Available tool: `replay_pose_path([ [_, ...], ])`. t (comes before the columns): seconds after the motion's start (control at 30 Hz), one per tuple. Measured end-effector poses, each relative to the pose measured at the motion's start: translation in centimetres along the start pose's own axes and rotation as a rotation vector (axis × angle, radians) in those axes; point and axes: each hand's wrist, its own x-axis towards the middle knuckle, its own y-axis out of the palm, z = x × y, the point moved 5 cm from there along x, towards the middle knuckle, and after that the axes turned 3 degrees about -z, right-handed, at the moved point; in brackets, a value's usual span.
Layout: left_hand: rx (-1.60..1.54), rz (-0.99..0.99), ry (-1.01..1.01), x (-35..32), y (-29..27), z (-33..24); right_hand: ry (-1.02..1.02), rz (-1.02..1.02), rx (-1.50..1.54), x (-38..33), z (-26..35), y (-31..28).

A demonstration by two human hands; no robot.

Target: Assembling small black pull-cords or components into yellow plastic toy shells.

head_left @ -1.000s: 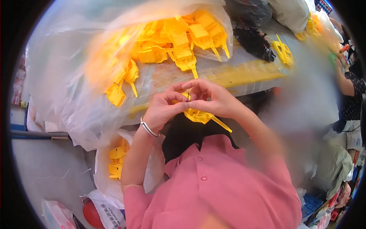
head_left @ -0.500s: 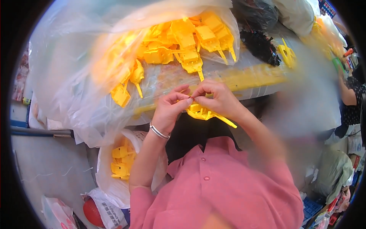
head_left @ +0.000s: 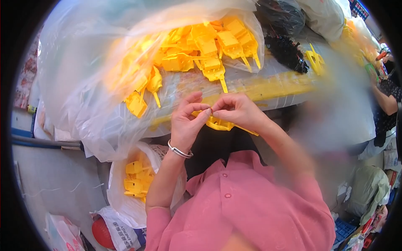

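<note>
Yellow plastic part (head_left: 220,124), hollow, slim-pronged, left hand (head_left: 187,120) and right hand (head_left: 239,111) above, pinching a tiny piece (head_left: 211,110)

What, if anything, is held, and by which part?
Left hand and right hand pinch a tiny dark thing, part unclear; any hold on the yellow piece is hidden.

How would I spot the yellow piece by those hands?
Start at the pink shirt and follow the bare forearms up to the left hand and right hand, fingertips close together. Just below them is a yellow plastic part, its thin arm slanting rightward and down. Unlike the yellow parts piled on the table, it sits alone by the hands.
</note>
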Motion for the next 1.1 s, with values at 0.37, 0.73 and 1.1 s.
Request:
replay_pose_path([
  [0.37, 0.232, 0.063, 0.119, -0.2, 0.4, -0.2, -0.156, -0.061, -0.157, -0.5, 0.0, -0.4],
  [0.73, -0.241, 0.281, -0.247, 0.4, 0.5, 1.7, -0.592, -0.289, -0.778, -1.6, 2.1, 0.1],
  [1.1, -0.305, 0.131, -0.298, 2.2, 1.8, 1.7, -0.74, -0.435, -0.935, -1.6, 4.1, -0.7],
])
